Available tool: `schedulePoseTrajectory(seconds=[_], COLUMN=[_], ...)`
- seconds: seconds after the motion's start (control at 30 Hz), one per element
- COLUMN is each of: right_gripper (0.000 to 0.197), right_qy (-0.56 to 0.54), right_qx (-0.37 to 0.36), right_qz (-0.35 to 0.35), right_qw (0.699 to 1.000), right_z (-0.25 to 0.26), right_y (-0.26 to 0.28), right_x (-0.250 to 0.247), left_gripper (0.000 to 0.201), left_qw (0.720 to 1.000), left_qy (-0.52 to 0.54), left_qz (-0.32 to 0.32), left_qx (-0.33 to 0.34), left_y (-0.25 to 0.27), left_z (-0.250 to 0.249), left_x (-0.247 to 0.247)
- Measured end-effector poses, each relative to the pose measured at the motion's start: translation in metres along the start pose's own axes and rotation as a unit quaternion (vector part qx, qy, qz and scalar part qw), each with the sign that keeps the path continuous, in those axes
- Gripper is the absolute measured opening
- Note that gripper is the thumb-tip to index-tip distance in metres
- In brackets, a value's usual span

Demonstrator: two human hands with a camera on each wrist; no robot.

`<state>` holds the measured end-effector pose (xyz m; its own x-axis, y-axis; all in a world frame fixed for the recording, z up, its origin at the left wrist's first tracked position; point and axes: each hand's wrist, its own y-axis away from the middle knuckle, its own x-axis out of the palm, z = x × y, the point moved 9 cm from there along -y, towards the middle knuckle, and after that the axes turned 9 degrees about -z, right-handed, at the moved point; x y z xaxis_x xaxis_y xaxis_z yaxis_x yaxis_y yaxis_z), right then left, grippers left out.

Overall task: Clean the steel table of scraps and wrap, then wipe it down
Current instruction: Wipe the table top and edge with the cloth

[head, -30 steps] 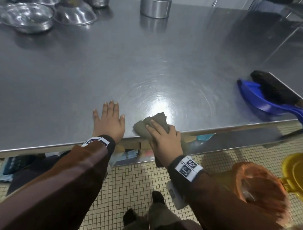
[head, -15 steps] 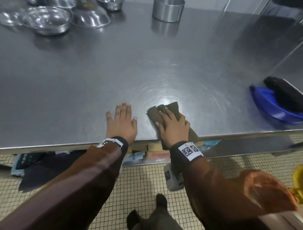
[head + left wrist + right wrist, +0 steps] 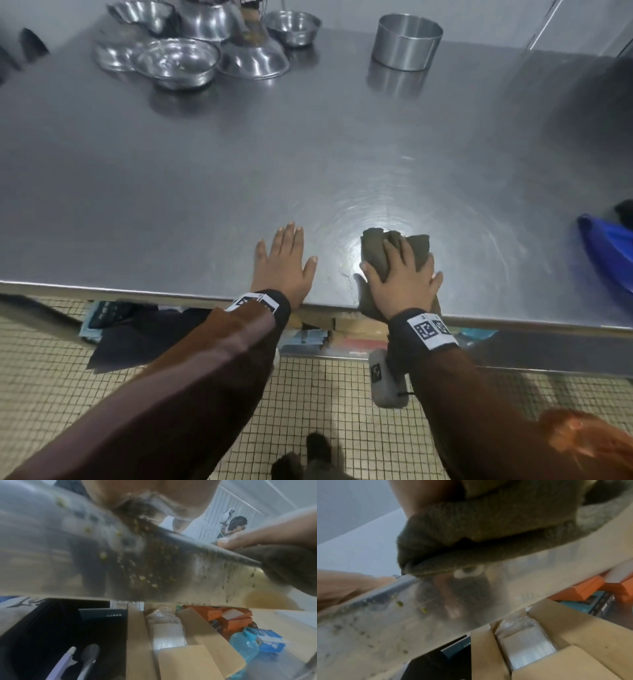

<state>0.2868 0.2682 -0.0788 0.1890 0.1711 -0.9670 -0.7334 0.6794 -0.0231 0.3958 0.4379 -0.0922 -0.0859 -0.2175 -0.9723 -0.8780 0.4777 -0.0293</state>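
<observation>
My left hand (image 3: 284,263) lies flat, fingers straight, on the steel table (image 3: 239,164) just inside its front edge. To its right, my right hand (image 3: 400,274) presses a crumpled olive-brown cloth (image 3: 375,246) onto the tabletop with spread fingers. The cloth's tail hangs over the edge under my wrist. In the right wrist view the bunched cloth (image 3: 488,534) sits under my palm above the table's front lip (image 3: 419,608). In the left wrist view that lip (image 3: 154,568) is speckled with small yellow-green food bits.
Several steel bowls (image 3: 178,61) and a steel cylinder (image 3: 406,41) stand at the table's back. A blue dustpan (image 3: 606,253) with a dark brush (image 3: 625,212) lies at the right edge. Cardboard boxes (image 3: 197,649) sit on the shelf below. An orange bag (image 3: 589,442) is at my right.
My right hand has pushed the cloth from the front lip further onto the tabletop and flattened over it. My left hand stays flat beside it.
</observation>
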Motion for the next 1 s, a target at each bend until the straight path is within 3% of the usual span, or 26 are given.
schedulePoseTrajectory(seconds=[0.23, 0.53, 0.67, 0.83, 1.0], right_gripper=[0.059, 0.051, 0.051, 0.052, 0.055], right_qy=[0.008, -0.016, -0.011, -0.005, -0.005], right_qx=[0.019, 0.081, 0.108, 0.116, 0.059], right_qz=[-0.005, -0.043, -0.051, -0.043, -0.016], right_qw=[1.000, 0.996, 0.993, 0.992, 0.998], right_z=[0.002, 0.021, 0.043, 0.096, 0.179], right_y=[0.000, 0.002, 0.006, 0.013, 0.023], right_x=[0.002, 0.002, 0.006, 0.022, 0.044], left_gripper=[0.061, 0.061, 0.075, 0.057, 0.056], left_qw=[0.996, 0.994, 0.998, 0.999, 0.999], left_qy=[-0.036, -0.058, -0.048, -0.031, -0.010], left_qz=[-0.052, -0.045, -0.021, -0.042, -0.046], left_qx=[-0.063, -0.087, -0.045, -0.016, -0.006], left_y=[-0.003, 0.007, 0.005, 0.003, 0.003], left_z=[0.098, 0.245, 0.258, 0.256, 0.258], left_x=[-0.049, -0.070, -0.056, -0.056, -0.052])
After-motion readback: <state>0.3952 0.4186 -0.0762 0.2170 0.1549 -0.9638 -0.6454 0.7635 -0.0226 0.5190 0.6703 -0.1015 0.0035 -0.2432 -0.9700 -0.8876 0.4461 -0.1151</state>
